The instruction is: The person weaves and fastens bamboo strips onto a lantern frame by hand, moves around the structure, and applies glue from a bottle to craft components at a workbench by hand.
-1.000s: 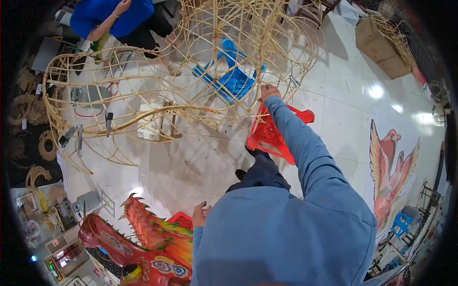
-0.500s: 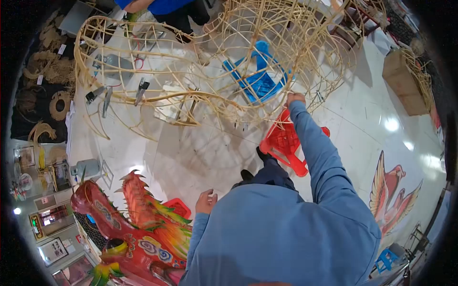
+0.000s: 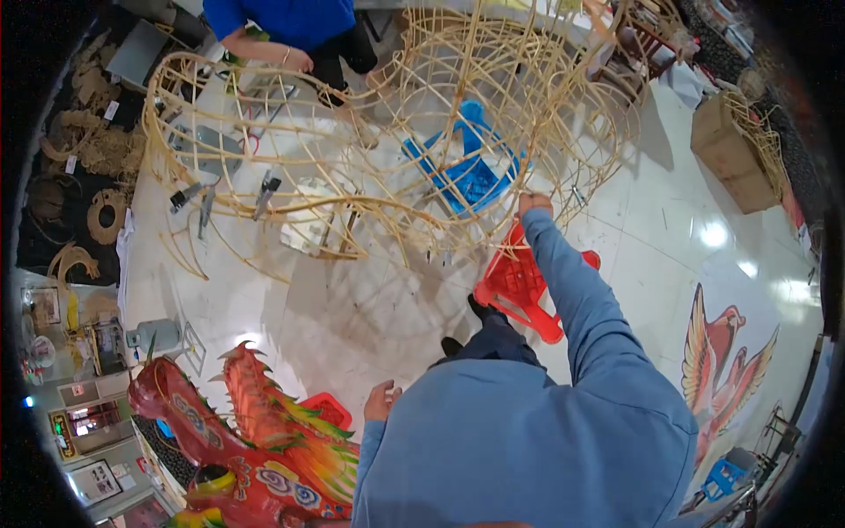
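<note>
One grip (image 3: 535,204), the right, holds the lattice frame (image 3: 334,201).

Pale tiled floor (image 3: 647,260), bright reflections (image 3: 714,234) at right, framed picture (image 3: 95,480) lower left, blue stool (image 3: 722,480) lower right

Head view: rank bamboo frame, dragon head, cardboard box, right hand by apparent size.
1. Bamboo frame, cut off at the top edge
2. Dragon head, cut off at the bottom edge
3. Cardboard box
4. Right hand
</note>
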{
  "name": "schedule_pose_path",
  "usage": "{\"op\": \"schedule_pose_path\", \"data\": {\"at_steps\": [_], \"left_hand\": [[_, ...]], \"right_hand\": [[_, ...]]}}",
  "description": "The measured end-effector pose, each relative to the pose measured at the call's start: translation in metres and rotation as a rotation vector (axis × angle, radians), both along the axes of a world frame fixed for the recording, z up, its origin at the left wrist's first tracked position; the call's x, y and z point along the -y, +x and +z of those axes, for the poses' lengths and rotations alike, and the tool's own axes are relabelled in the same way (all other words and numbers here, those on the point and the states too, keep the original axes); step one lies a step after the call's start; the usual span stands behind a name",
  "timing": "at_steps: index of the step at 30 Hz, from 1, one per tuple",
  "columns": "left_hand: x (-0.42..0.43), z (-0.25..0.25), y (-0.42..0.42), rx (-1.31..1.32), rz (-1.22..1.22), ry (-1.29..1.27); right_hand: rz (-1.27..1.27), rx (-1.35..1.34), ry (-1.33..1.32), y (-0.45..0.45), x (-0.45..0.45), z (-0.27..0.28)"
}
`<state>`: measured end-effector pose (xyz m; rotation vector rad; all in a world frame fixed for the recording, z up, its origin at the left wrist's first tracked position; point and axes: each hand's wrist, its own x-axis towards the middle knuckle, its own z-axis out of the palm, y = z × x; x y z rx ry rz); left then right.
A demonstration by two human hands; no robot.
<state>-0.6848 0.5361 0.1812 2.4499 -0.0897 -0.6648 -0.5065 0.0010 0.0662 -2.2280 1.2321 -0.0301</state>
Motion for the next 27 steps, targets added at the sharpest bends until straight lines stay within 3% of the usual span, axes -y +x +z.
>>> {"op": "schedule_pose_path", "data": {"at_steps": [2, 4, 8, 12, 16, 18, 20, 23, 25, 27], "left_hand": [[-0.003, -0.001, 0.003, -0.013, 0.000, -0.003], [-0.008, -0.002, 0.002, -0.081, 0.024, 0.015], [-0.024, -0.015, -0.002, -0.161, 0.047, 0.003], [-0.048, -0.046, -0.011, -0.051, -0.035, -0.083], [-0.068, -0.099, -0.012, -0.172, -0.020, -0.088], [-0.080, -0.120, -0.014, 0.072, -0.230, 0.043], [-0.023, -0.028, 0.003, -0.095, 0.038, -0.035], [-0.032, -0.042, 0.003, -0.097, 0.038, -0.061], [-0.039, -0.050, -0.003, -0.101, 0.032, -0.077], [-0.051, -0.055, -0.008, -0.113, 0.021, -0.093]], "right_hand": [[0.000, 0.076, -0.083, -0.010, -0.005, 0.007], [-0.112, 0.388, -0.208, -0.026, -0.023, 0.035], [-0.026, 0.455, -0.115, -0.064, -0.043, 0.073], [0.088, 0.299, 0.059, -0.112, -0.078, 0.074], [0.393, 0.173, 0.083, -0.151, -0.114, 0.026], [0.639, -0.067, 0.237, -0.198, -0.143, 0.009], [0.601, -0.120, 0.276, -0.220, -0.151, -0.009], [0.496, -0.188, 0.306, -0.232, -0.137, -0.024], [0.191, -0.426, 0.554, -0.237, -0.124, -0.029], [0.223, -0.383, 0.517, -0.251, -0.116, -0.041]]}}
